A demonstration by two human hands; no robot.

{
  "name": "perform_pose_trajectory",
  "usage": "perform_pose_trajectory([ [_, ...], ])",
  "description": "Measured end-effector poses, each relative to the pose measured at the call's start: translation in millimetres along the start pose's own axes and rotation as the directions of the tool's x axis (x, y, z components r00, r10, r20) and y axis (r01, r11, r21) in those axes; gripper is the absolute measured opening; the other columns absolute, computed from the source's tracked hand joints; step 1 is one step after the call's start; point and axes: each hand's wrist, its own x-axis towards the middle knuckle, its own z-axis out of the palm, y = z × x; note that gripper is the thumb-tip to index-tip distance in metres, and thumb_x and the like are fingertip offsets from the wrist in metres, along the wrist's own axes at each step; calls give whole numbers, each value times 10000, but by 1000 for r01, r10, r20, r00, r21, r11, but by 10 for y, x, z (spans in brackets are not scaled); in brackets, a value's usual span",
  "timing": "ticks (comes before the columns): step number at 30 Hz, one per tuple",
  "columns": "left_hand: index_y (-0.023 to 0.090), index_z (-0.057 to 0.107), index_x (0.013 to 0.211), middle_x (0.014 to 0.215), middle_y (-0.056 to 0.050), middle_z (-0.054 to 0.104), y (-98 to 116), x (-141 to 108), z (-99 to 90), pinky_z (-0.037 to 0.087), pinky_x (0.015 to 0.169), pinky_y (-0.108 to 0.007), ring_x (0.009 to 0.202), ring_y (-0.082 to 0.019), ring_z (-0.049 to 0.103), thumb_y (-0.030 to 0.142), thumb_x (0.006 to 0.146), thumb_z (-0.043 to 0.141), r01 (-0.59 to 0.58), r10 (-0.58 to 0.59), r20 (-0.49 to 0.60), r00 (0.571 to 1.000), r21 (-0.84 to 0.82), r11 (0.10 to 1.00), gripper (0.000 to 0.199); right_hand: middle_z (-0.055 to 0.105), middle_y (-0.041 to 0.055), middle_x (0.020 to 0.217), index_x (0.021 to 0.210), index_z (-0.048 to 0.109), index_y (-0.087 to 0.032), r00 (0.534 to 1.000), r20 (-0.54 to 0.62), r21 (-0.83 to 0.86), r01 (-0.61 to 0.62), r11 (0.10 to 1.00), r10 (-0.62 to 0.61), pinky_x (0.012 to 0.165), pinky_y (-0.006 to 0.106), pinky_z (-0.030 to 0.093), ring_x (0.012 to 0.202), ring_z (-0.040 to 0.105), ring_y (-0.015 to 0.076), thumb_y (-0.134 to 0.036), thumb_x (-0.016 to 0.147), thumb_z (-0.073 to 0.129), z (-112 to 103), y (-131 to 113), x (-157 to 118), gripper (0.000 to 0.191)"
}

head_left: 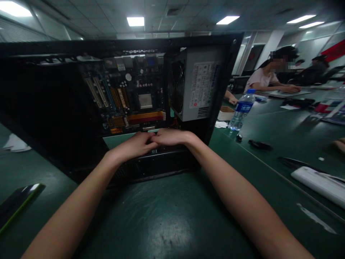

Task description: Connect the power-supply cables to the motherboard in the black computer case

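An open black computer case stands tilted in front of me, its inside facing me. Within it sit a motherboard and a grey power supply with a fan. My left hand and my right hand reach into the opening and meet just below the motherboard's lower edge. The fingers of both are bent and close together, with the fingertips partly hidden. Whatever they grip is too small or too covered to make out. No cable is clearly visible in either hand.
On the green table, a water bottle with a blue cap stands right of the case, near a small box. A dark, green-edged object lies at left, a white object at right. Another person sits across.
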Motion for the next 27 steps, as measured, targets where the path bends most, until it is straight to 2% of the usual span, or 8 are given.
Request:
perform_pose_trajectory([
  [3, 172, 737, 1040, 1000, -74, 780, 20, -39, -83, 519, 775, -326, 870, -229, 689, 432, 883, 563, 37, -67, -234, 970, -130, 991, 350, 347, -59, 481, 539, 435, -207, 970, -236, 205, 103, 973, -52, 485, 264, 226, 472, 321, 85, -501, 974, 553, -35, -39, 8, 538],
  [7, 169, 770, 1009, 889, -66, 762, 85, -160, -304, 526, 694, -315, 768, -210, 658, 518, 839, 627, 56, -173, -339, 925, -331, 942, 413, 274, -72, 488, 525, 336, -224, 905, -345, 400, 381, 834, -248, 499, 258, 208, 491, 260, 79, -671, 967, 514, -35, -51, 12, 654],
  [11, 176, 775, 1008, 811, -58, 732, 278, -367, -505, 554, 683, -306, 715, -191, 651, 545, 860, 630, 30, -149, -292, 945, -375, 927, 423, 377, -69, 490, 603, 484, -201, 864, -223, 544, 495, 678, -452, 482, 245, 251, 470, 316, 77, -704, 947, 537, -37, -49, -69, 611],
  [16, 218, 763, 1069, 909, -72, 746, 564, -588, -665, 602, 725, -328, 839, -251, 709, 612, 861, 625, 59, -122, -180, 976, -323, 945, 467, 531, -56, 606, 903, 658, -144, 798, 29, 634, 452, 628, -602, 465, 221, 293, 484, 401, 72, -590, 882, 709, -80, -173, -261, 449],
  [18, 234, 762, 1076, 972, -66, 747, 608, -638, -717, 606, 799, -332, 962, -281, 713, 599, 837, 668, 65, -125, -205, 971, -279, 958, 446, 534, -51, 618, 909, 664, -138, 789, 42, 607, 468, 643, -614, 472, 216, 295, 496, 397, 67, -575, 904, 691, -118, -260, -337, 438],
  [21, 254, 743, 1156, 992, -52, 739, 596, -688, -766, 606, 816, -320, 1016, -290, 712, 544, 807, 726, 86, -157, -248, 956, -273, 958, 453, 522, -38, 614, 890, 680, -137, 825, -29, 466, 511, 722, -565, 515, 221, 327, 538, 438, 83, -561, 986, 581, -197, -406, -465, 446],
  [24, 264, 730, 1187, 1000, -43, 740, 558, -704, -763, 605, 759, -296, 952, -263, 719, 498, 792, 752, 50, -136, -256, 957, -317, 947, 460, 588, 3, 692, 848, 683, -141, 873, -143, 156, 486, 860, -467, 581, 236, 363, 635, 524, 113, -483, 1025, 540, -281, -556, -684, 410],
  [27, 248, 717, 1189, 1035, -47, 744, 548, -681, -730, 600, 733, -280, 868, -213, 707, 471, 826, 734, -37, -66, -258, 964, -372, 927, 426, 641, 35, 797, 839, 679, -143, 858, -268, -186, 399, 898, -437, 649, 252, 405, 745, 580, 144, -356, 1006, 599, -341, -678, -1025, 283],
])
